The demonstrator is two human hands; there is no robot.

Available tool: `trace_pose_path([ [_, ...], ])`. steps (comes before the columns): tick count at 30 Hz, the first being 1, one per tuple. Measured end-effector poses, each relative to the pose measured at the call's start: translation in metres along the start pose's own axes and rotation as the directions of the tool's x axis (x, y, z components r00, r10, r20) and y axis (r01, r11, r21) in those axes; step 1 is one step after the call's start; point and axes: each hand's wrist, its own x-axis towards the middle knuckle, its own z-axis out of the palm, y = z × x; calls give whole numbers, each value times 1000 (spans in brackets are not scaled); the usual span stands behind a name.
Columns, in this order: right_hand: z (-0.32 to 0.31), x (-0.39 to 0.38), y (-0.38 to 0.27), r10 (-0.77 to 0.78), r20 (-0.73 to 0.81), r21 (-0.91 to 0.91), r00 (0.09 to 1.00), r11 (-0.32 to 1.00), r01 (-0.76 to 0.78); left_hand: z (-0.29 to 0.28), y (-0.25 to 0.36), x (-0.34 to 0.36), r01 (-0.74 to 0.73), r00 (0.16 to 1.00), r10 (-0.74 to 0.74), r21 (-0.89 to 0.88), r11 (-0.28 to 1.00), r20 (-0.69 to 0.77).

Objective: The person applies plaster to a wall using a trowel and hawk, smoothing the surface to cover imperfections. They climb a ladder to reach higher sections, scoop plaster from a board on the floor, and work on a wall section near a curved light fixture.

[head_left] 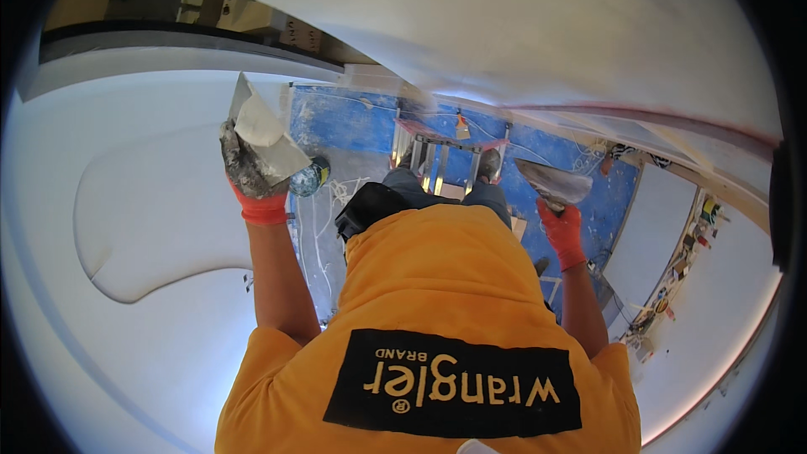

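Observation:
My left hand [245, 170], in an orange glove with a grey-smeared coating, is closed round a wide putty knife [290, 160]. Its flat metal blade carries a thick lump of white filler [257, 124]. To the right, my right hand [561, 225] wears an orange glove too and grips the handle of a second wide putty knife [555, 181]. That blade spreads out above the fist, smeared grey and white, apart from the wall. Both knives are held up in the air, well apart from each other. The left fingers are partly hidden behind the blade.
Below my feet stands a metal stepladder [441, 160]. A small orange-and-white tool [462, 126] lies beyond it. A bucket [309, 176] is on the blue-covered floor [336, 118]. A pale curved surface [588, 25] looms ahead, with white panels left. Clutter lines a shelf [672, 273] at right.

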Motion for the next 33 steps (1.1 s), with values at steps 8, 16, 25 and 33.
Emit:
trace_pose_path([
  [8,-12,12,39,3,-93,-42,996,999,-7,-14,-12,-2,10,999,-15,114,993,40],
  [16,-29,10,45,34,-75,-90,997,995,-41,-18,-10,-3,122,988,-128,-76,990,-89],
  [25,-13,8,-3,140,-16,-156,990,978,-141,-30,-24,-10,-295,935,32,720,628,354],
  [33,-11,-34,-48,375,-168,615,912,763,-200,153,21,-32,625,727,-687,405,667,9],
])
